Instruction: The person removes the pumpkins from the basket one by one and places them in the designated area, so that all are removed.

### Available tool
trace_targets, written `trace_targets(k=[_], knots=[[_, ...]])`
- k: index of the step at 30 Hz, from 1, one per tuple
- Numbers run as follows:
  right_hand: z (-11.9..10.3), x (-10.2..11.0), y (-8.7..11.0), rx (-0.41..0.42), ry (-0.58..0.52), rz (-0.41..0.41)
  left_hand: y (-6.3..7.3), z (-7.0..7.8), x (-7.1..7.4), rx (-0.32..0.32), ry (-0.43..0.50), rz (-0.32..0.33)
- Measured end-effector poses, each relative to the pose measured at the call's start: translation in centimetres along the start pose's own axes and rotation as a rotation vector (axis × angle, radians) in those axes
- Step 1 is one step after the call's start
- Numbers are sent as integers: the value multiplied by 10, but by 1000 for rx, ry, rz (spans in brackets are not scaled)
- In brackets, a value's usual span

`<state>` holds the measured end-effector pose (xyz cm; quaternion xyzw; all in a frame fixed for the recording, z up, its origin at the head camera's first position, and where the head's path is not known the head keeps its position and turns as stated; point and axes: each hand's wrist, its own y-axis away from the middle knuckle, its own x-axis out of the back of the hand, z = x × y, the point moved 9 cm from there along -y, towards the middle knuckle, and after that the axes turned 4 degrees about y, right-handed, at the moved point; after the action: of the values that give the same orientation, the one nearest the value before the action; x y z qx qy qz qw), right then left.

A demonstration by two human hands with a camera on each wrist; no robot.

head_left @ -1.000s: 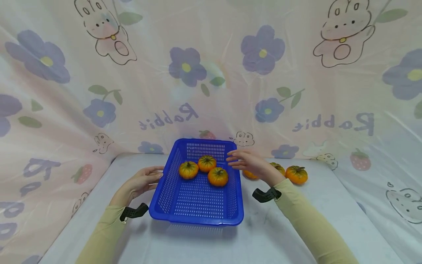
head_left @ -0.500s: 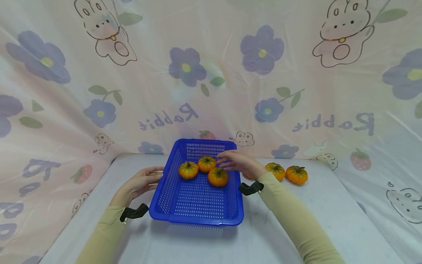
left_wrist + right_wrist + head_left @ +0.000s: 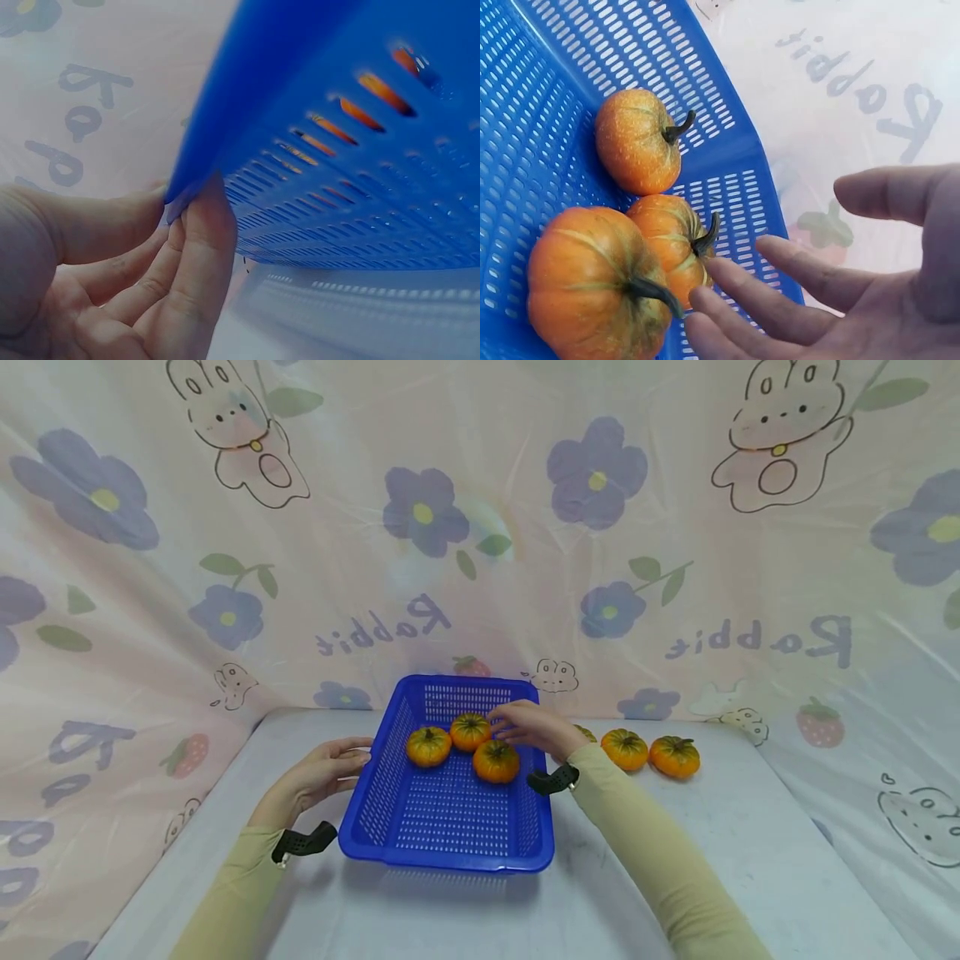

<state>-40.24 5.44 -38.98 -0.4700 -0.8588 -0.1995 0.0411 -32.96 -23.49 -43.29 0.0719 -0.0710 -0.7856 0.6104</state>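
Observation:
A blue plastic basket (image 3: 450, 852) with slotted walls holds three small orange pumpkins: one at left (image 3: 429, 747), one at the back (image 3: 471, 732) and one at right (image 3: 496, 762). My left hand (image 3: 318, 777) pinches the basket's left rim; the left wrist view shows the thumb (image 3: 112, 225) outside and the fingers curled under the edge. Over the basket's right side hovers my right hand (image 3: 536, 727), fingers loosely extended and thumb apart, holding nothing. In the right wrist view its fingertips (image 3: 724, 271) overlap the pumpkin stems (image 3: 705, 238).
On the white table (image 3: 720, 860), right of the basket, sit a middle pumpkin (image 3: 625, 750) and a right-hand pumpkin (image 3: 675, 757). Another pumpkin (image 3: 585, 734) peeks out behind my right wrist. A printed curtain (image 3: 510, 593) hangs close behind the table.
My right hand has moved left from the basket's right rim to above the pumpkins inside, uncovering more of the pumpkins on the table. The left hand and basket stay put.

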Motion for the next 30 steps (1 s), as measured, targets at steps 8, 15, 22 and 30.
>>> trace_targets(k=[8,15,22,30], knots=[[1,-2,-8,-26,54,26,-1,0,-1,-10,-7,-10],[5,-3,-15,-44,132,50,-2,0,-1,-9,-11,-9],[8,-7,-16,-74,165,44,-1,-1,-1,-10,-3,-14],[13,-18,-16,-76,246,-4,1,0,-1,-16,-19,-23]])
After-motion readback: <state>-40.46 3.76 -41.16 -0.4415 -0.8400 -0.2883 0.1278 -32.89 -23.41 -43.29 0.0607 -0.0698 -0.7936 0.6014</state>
